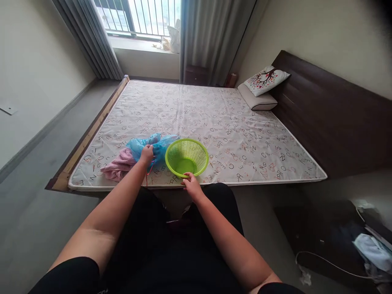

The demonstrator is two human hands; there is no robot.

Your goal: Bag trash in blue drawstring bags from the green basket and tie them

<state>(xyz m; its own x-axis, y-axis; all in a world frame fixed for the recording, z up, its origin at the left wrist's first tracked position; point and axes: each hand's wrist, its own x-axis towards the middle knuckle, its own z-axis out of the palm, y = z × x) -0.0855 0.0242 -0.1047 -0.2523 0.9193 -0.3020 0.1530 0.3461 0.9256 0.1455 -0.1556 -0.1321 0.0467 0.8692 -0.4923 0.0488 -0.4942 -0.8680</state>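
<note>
The basket (187, 148) is smooth plastic (the bag (163, 145), glossy film).

Letter-print mattress (183, 110) — blue bag (138, 145), green basket (187, 153), pink cloth (119, 165), beige pillow (257, 99) on top.

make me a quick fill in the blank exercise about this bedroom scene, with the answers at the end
1. The basket on the mattress is ____ in colour.
2. The person's ____ hand holds the basket by its rim.
3. The plastic bag held by the left hand is ____ in colour.
4. The upper pillow, near the headboard, is printed with a picture of a ____.

Missing words: green; right; blue; tree
</note>
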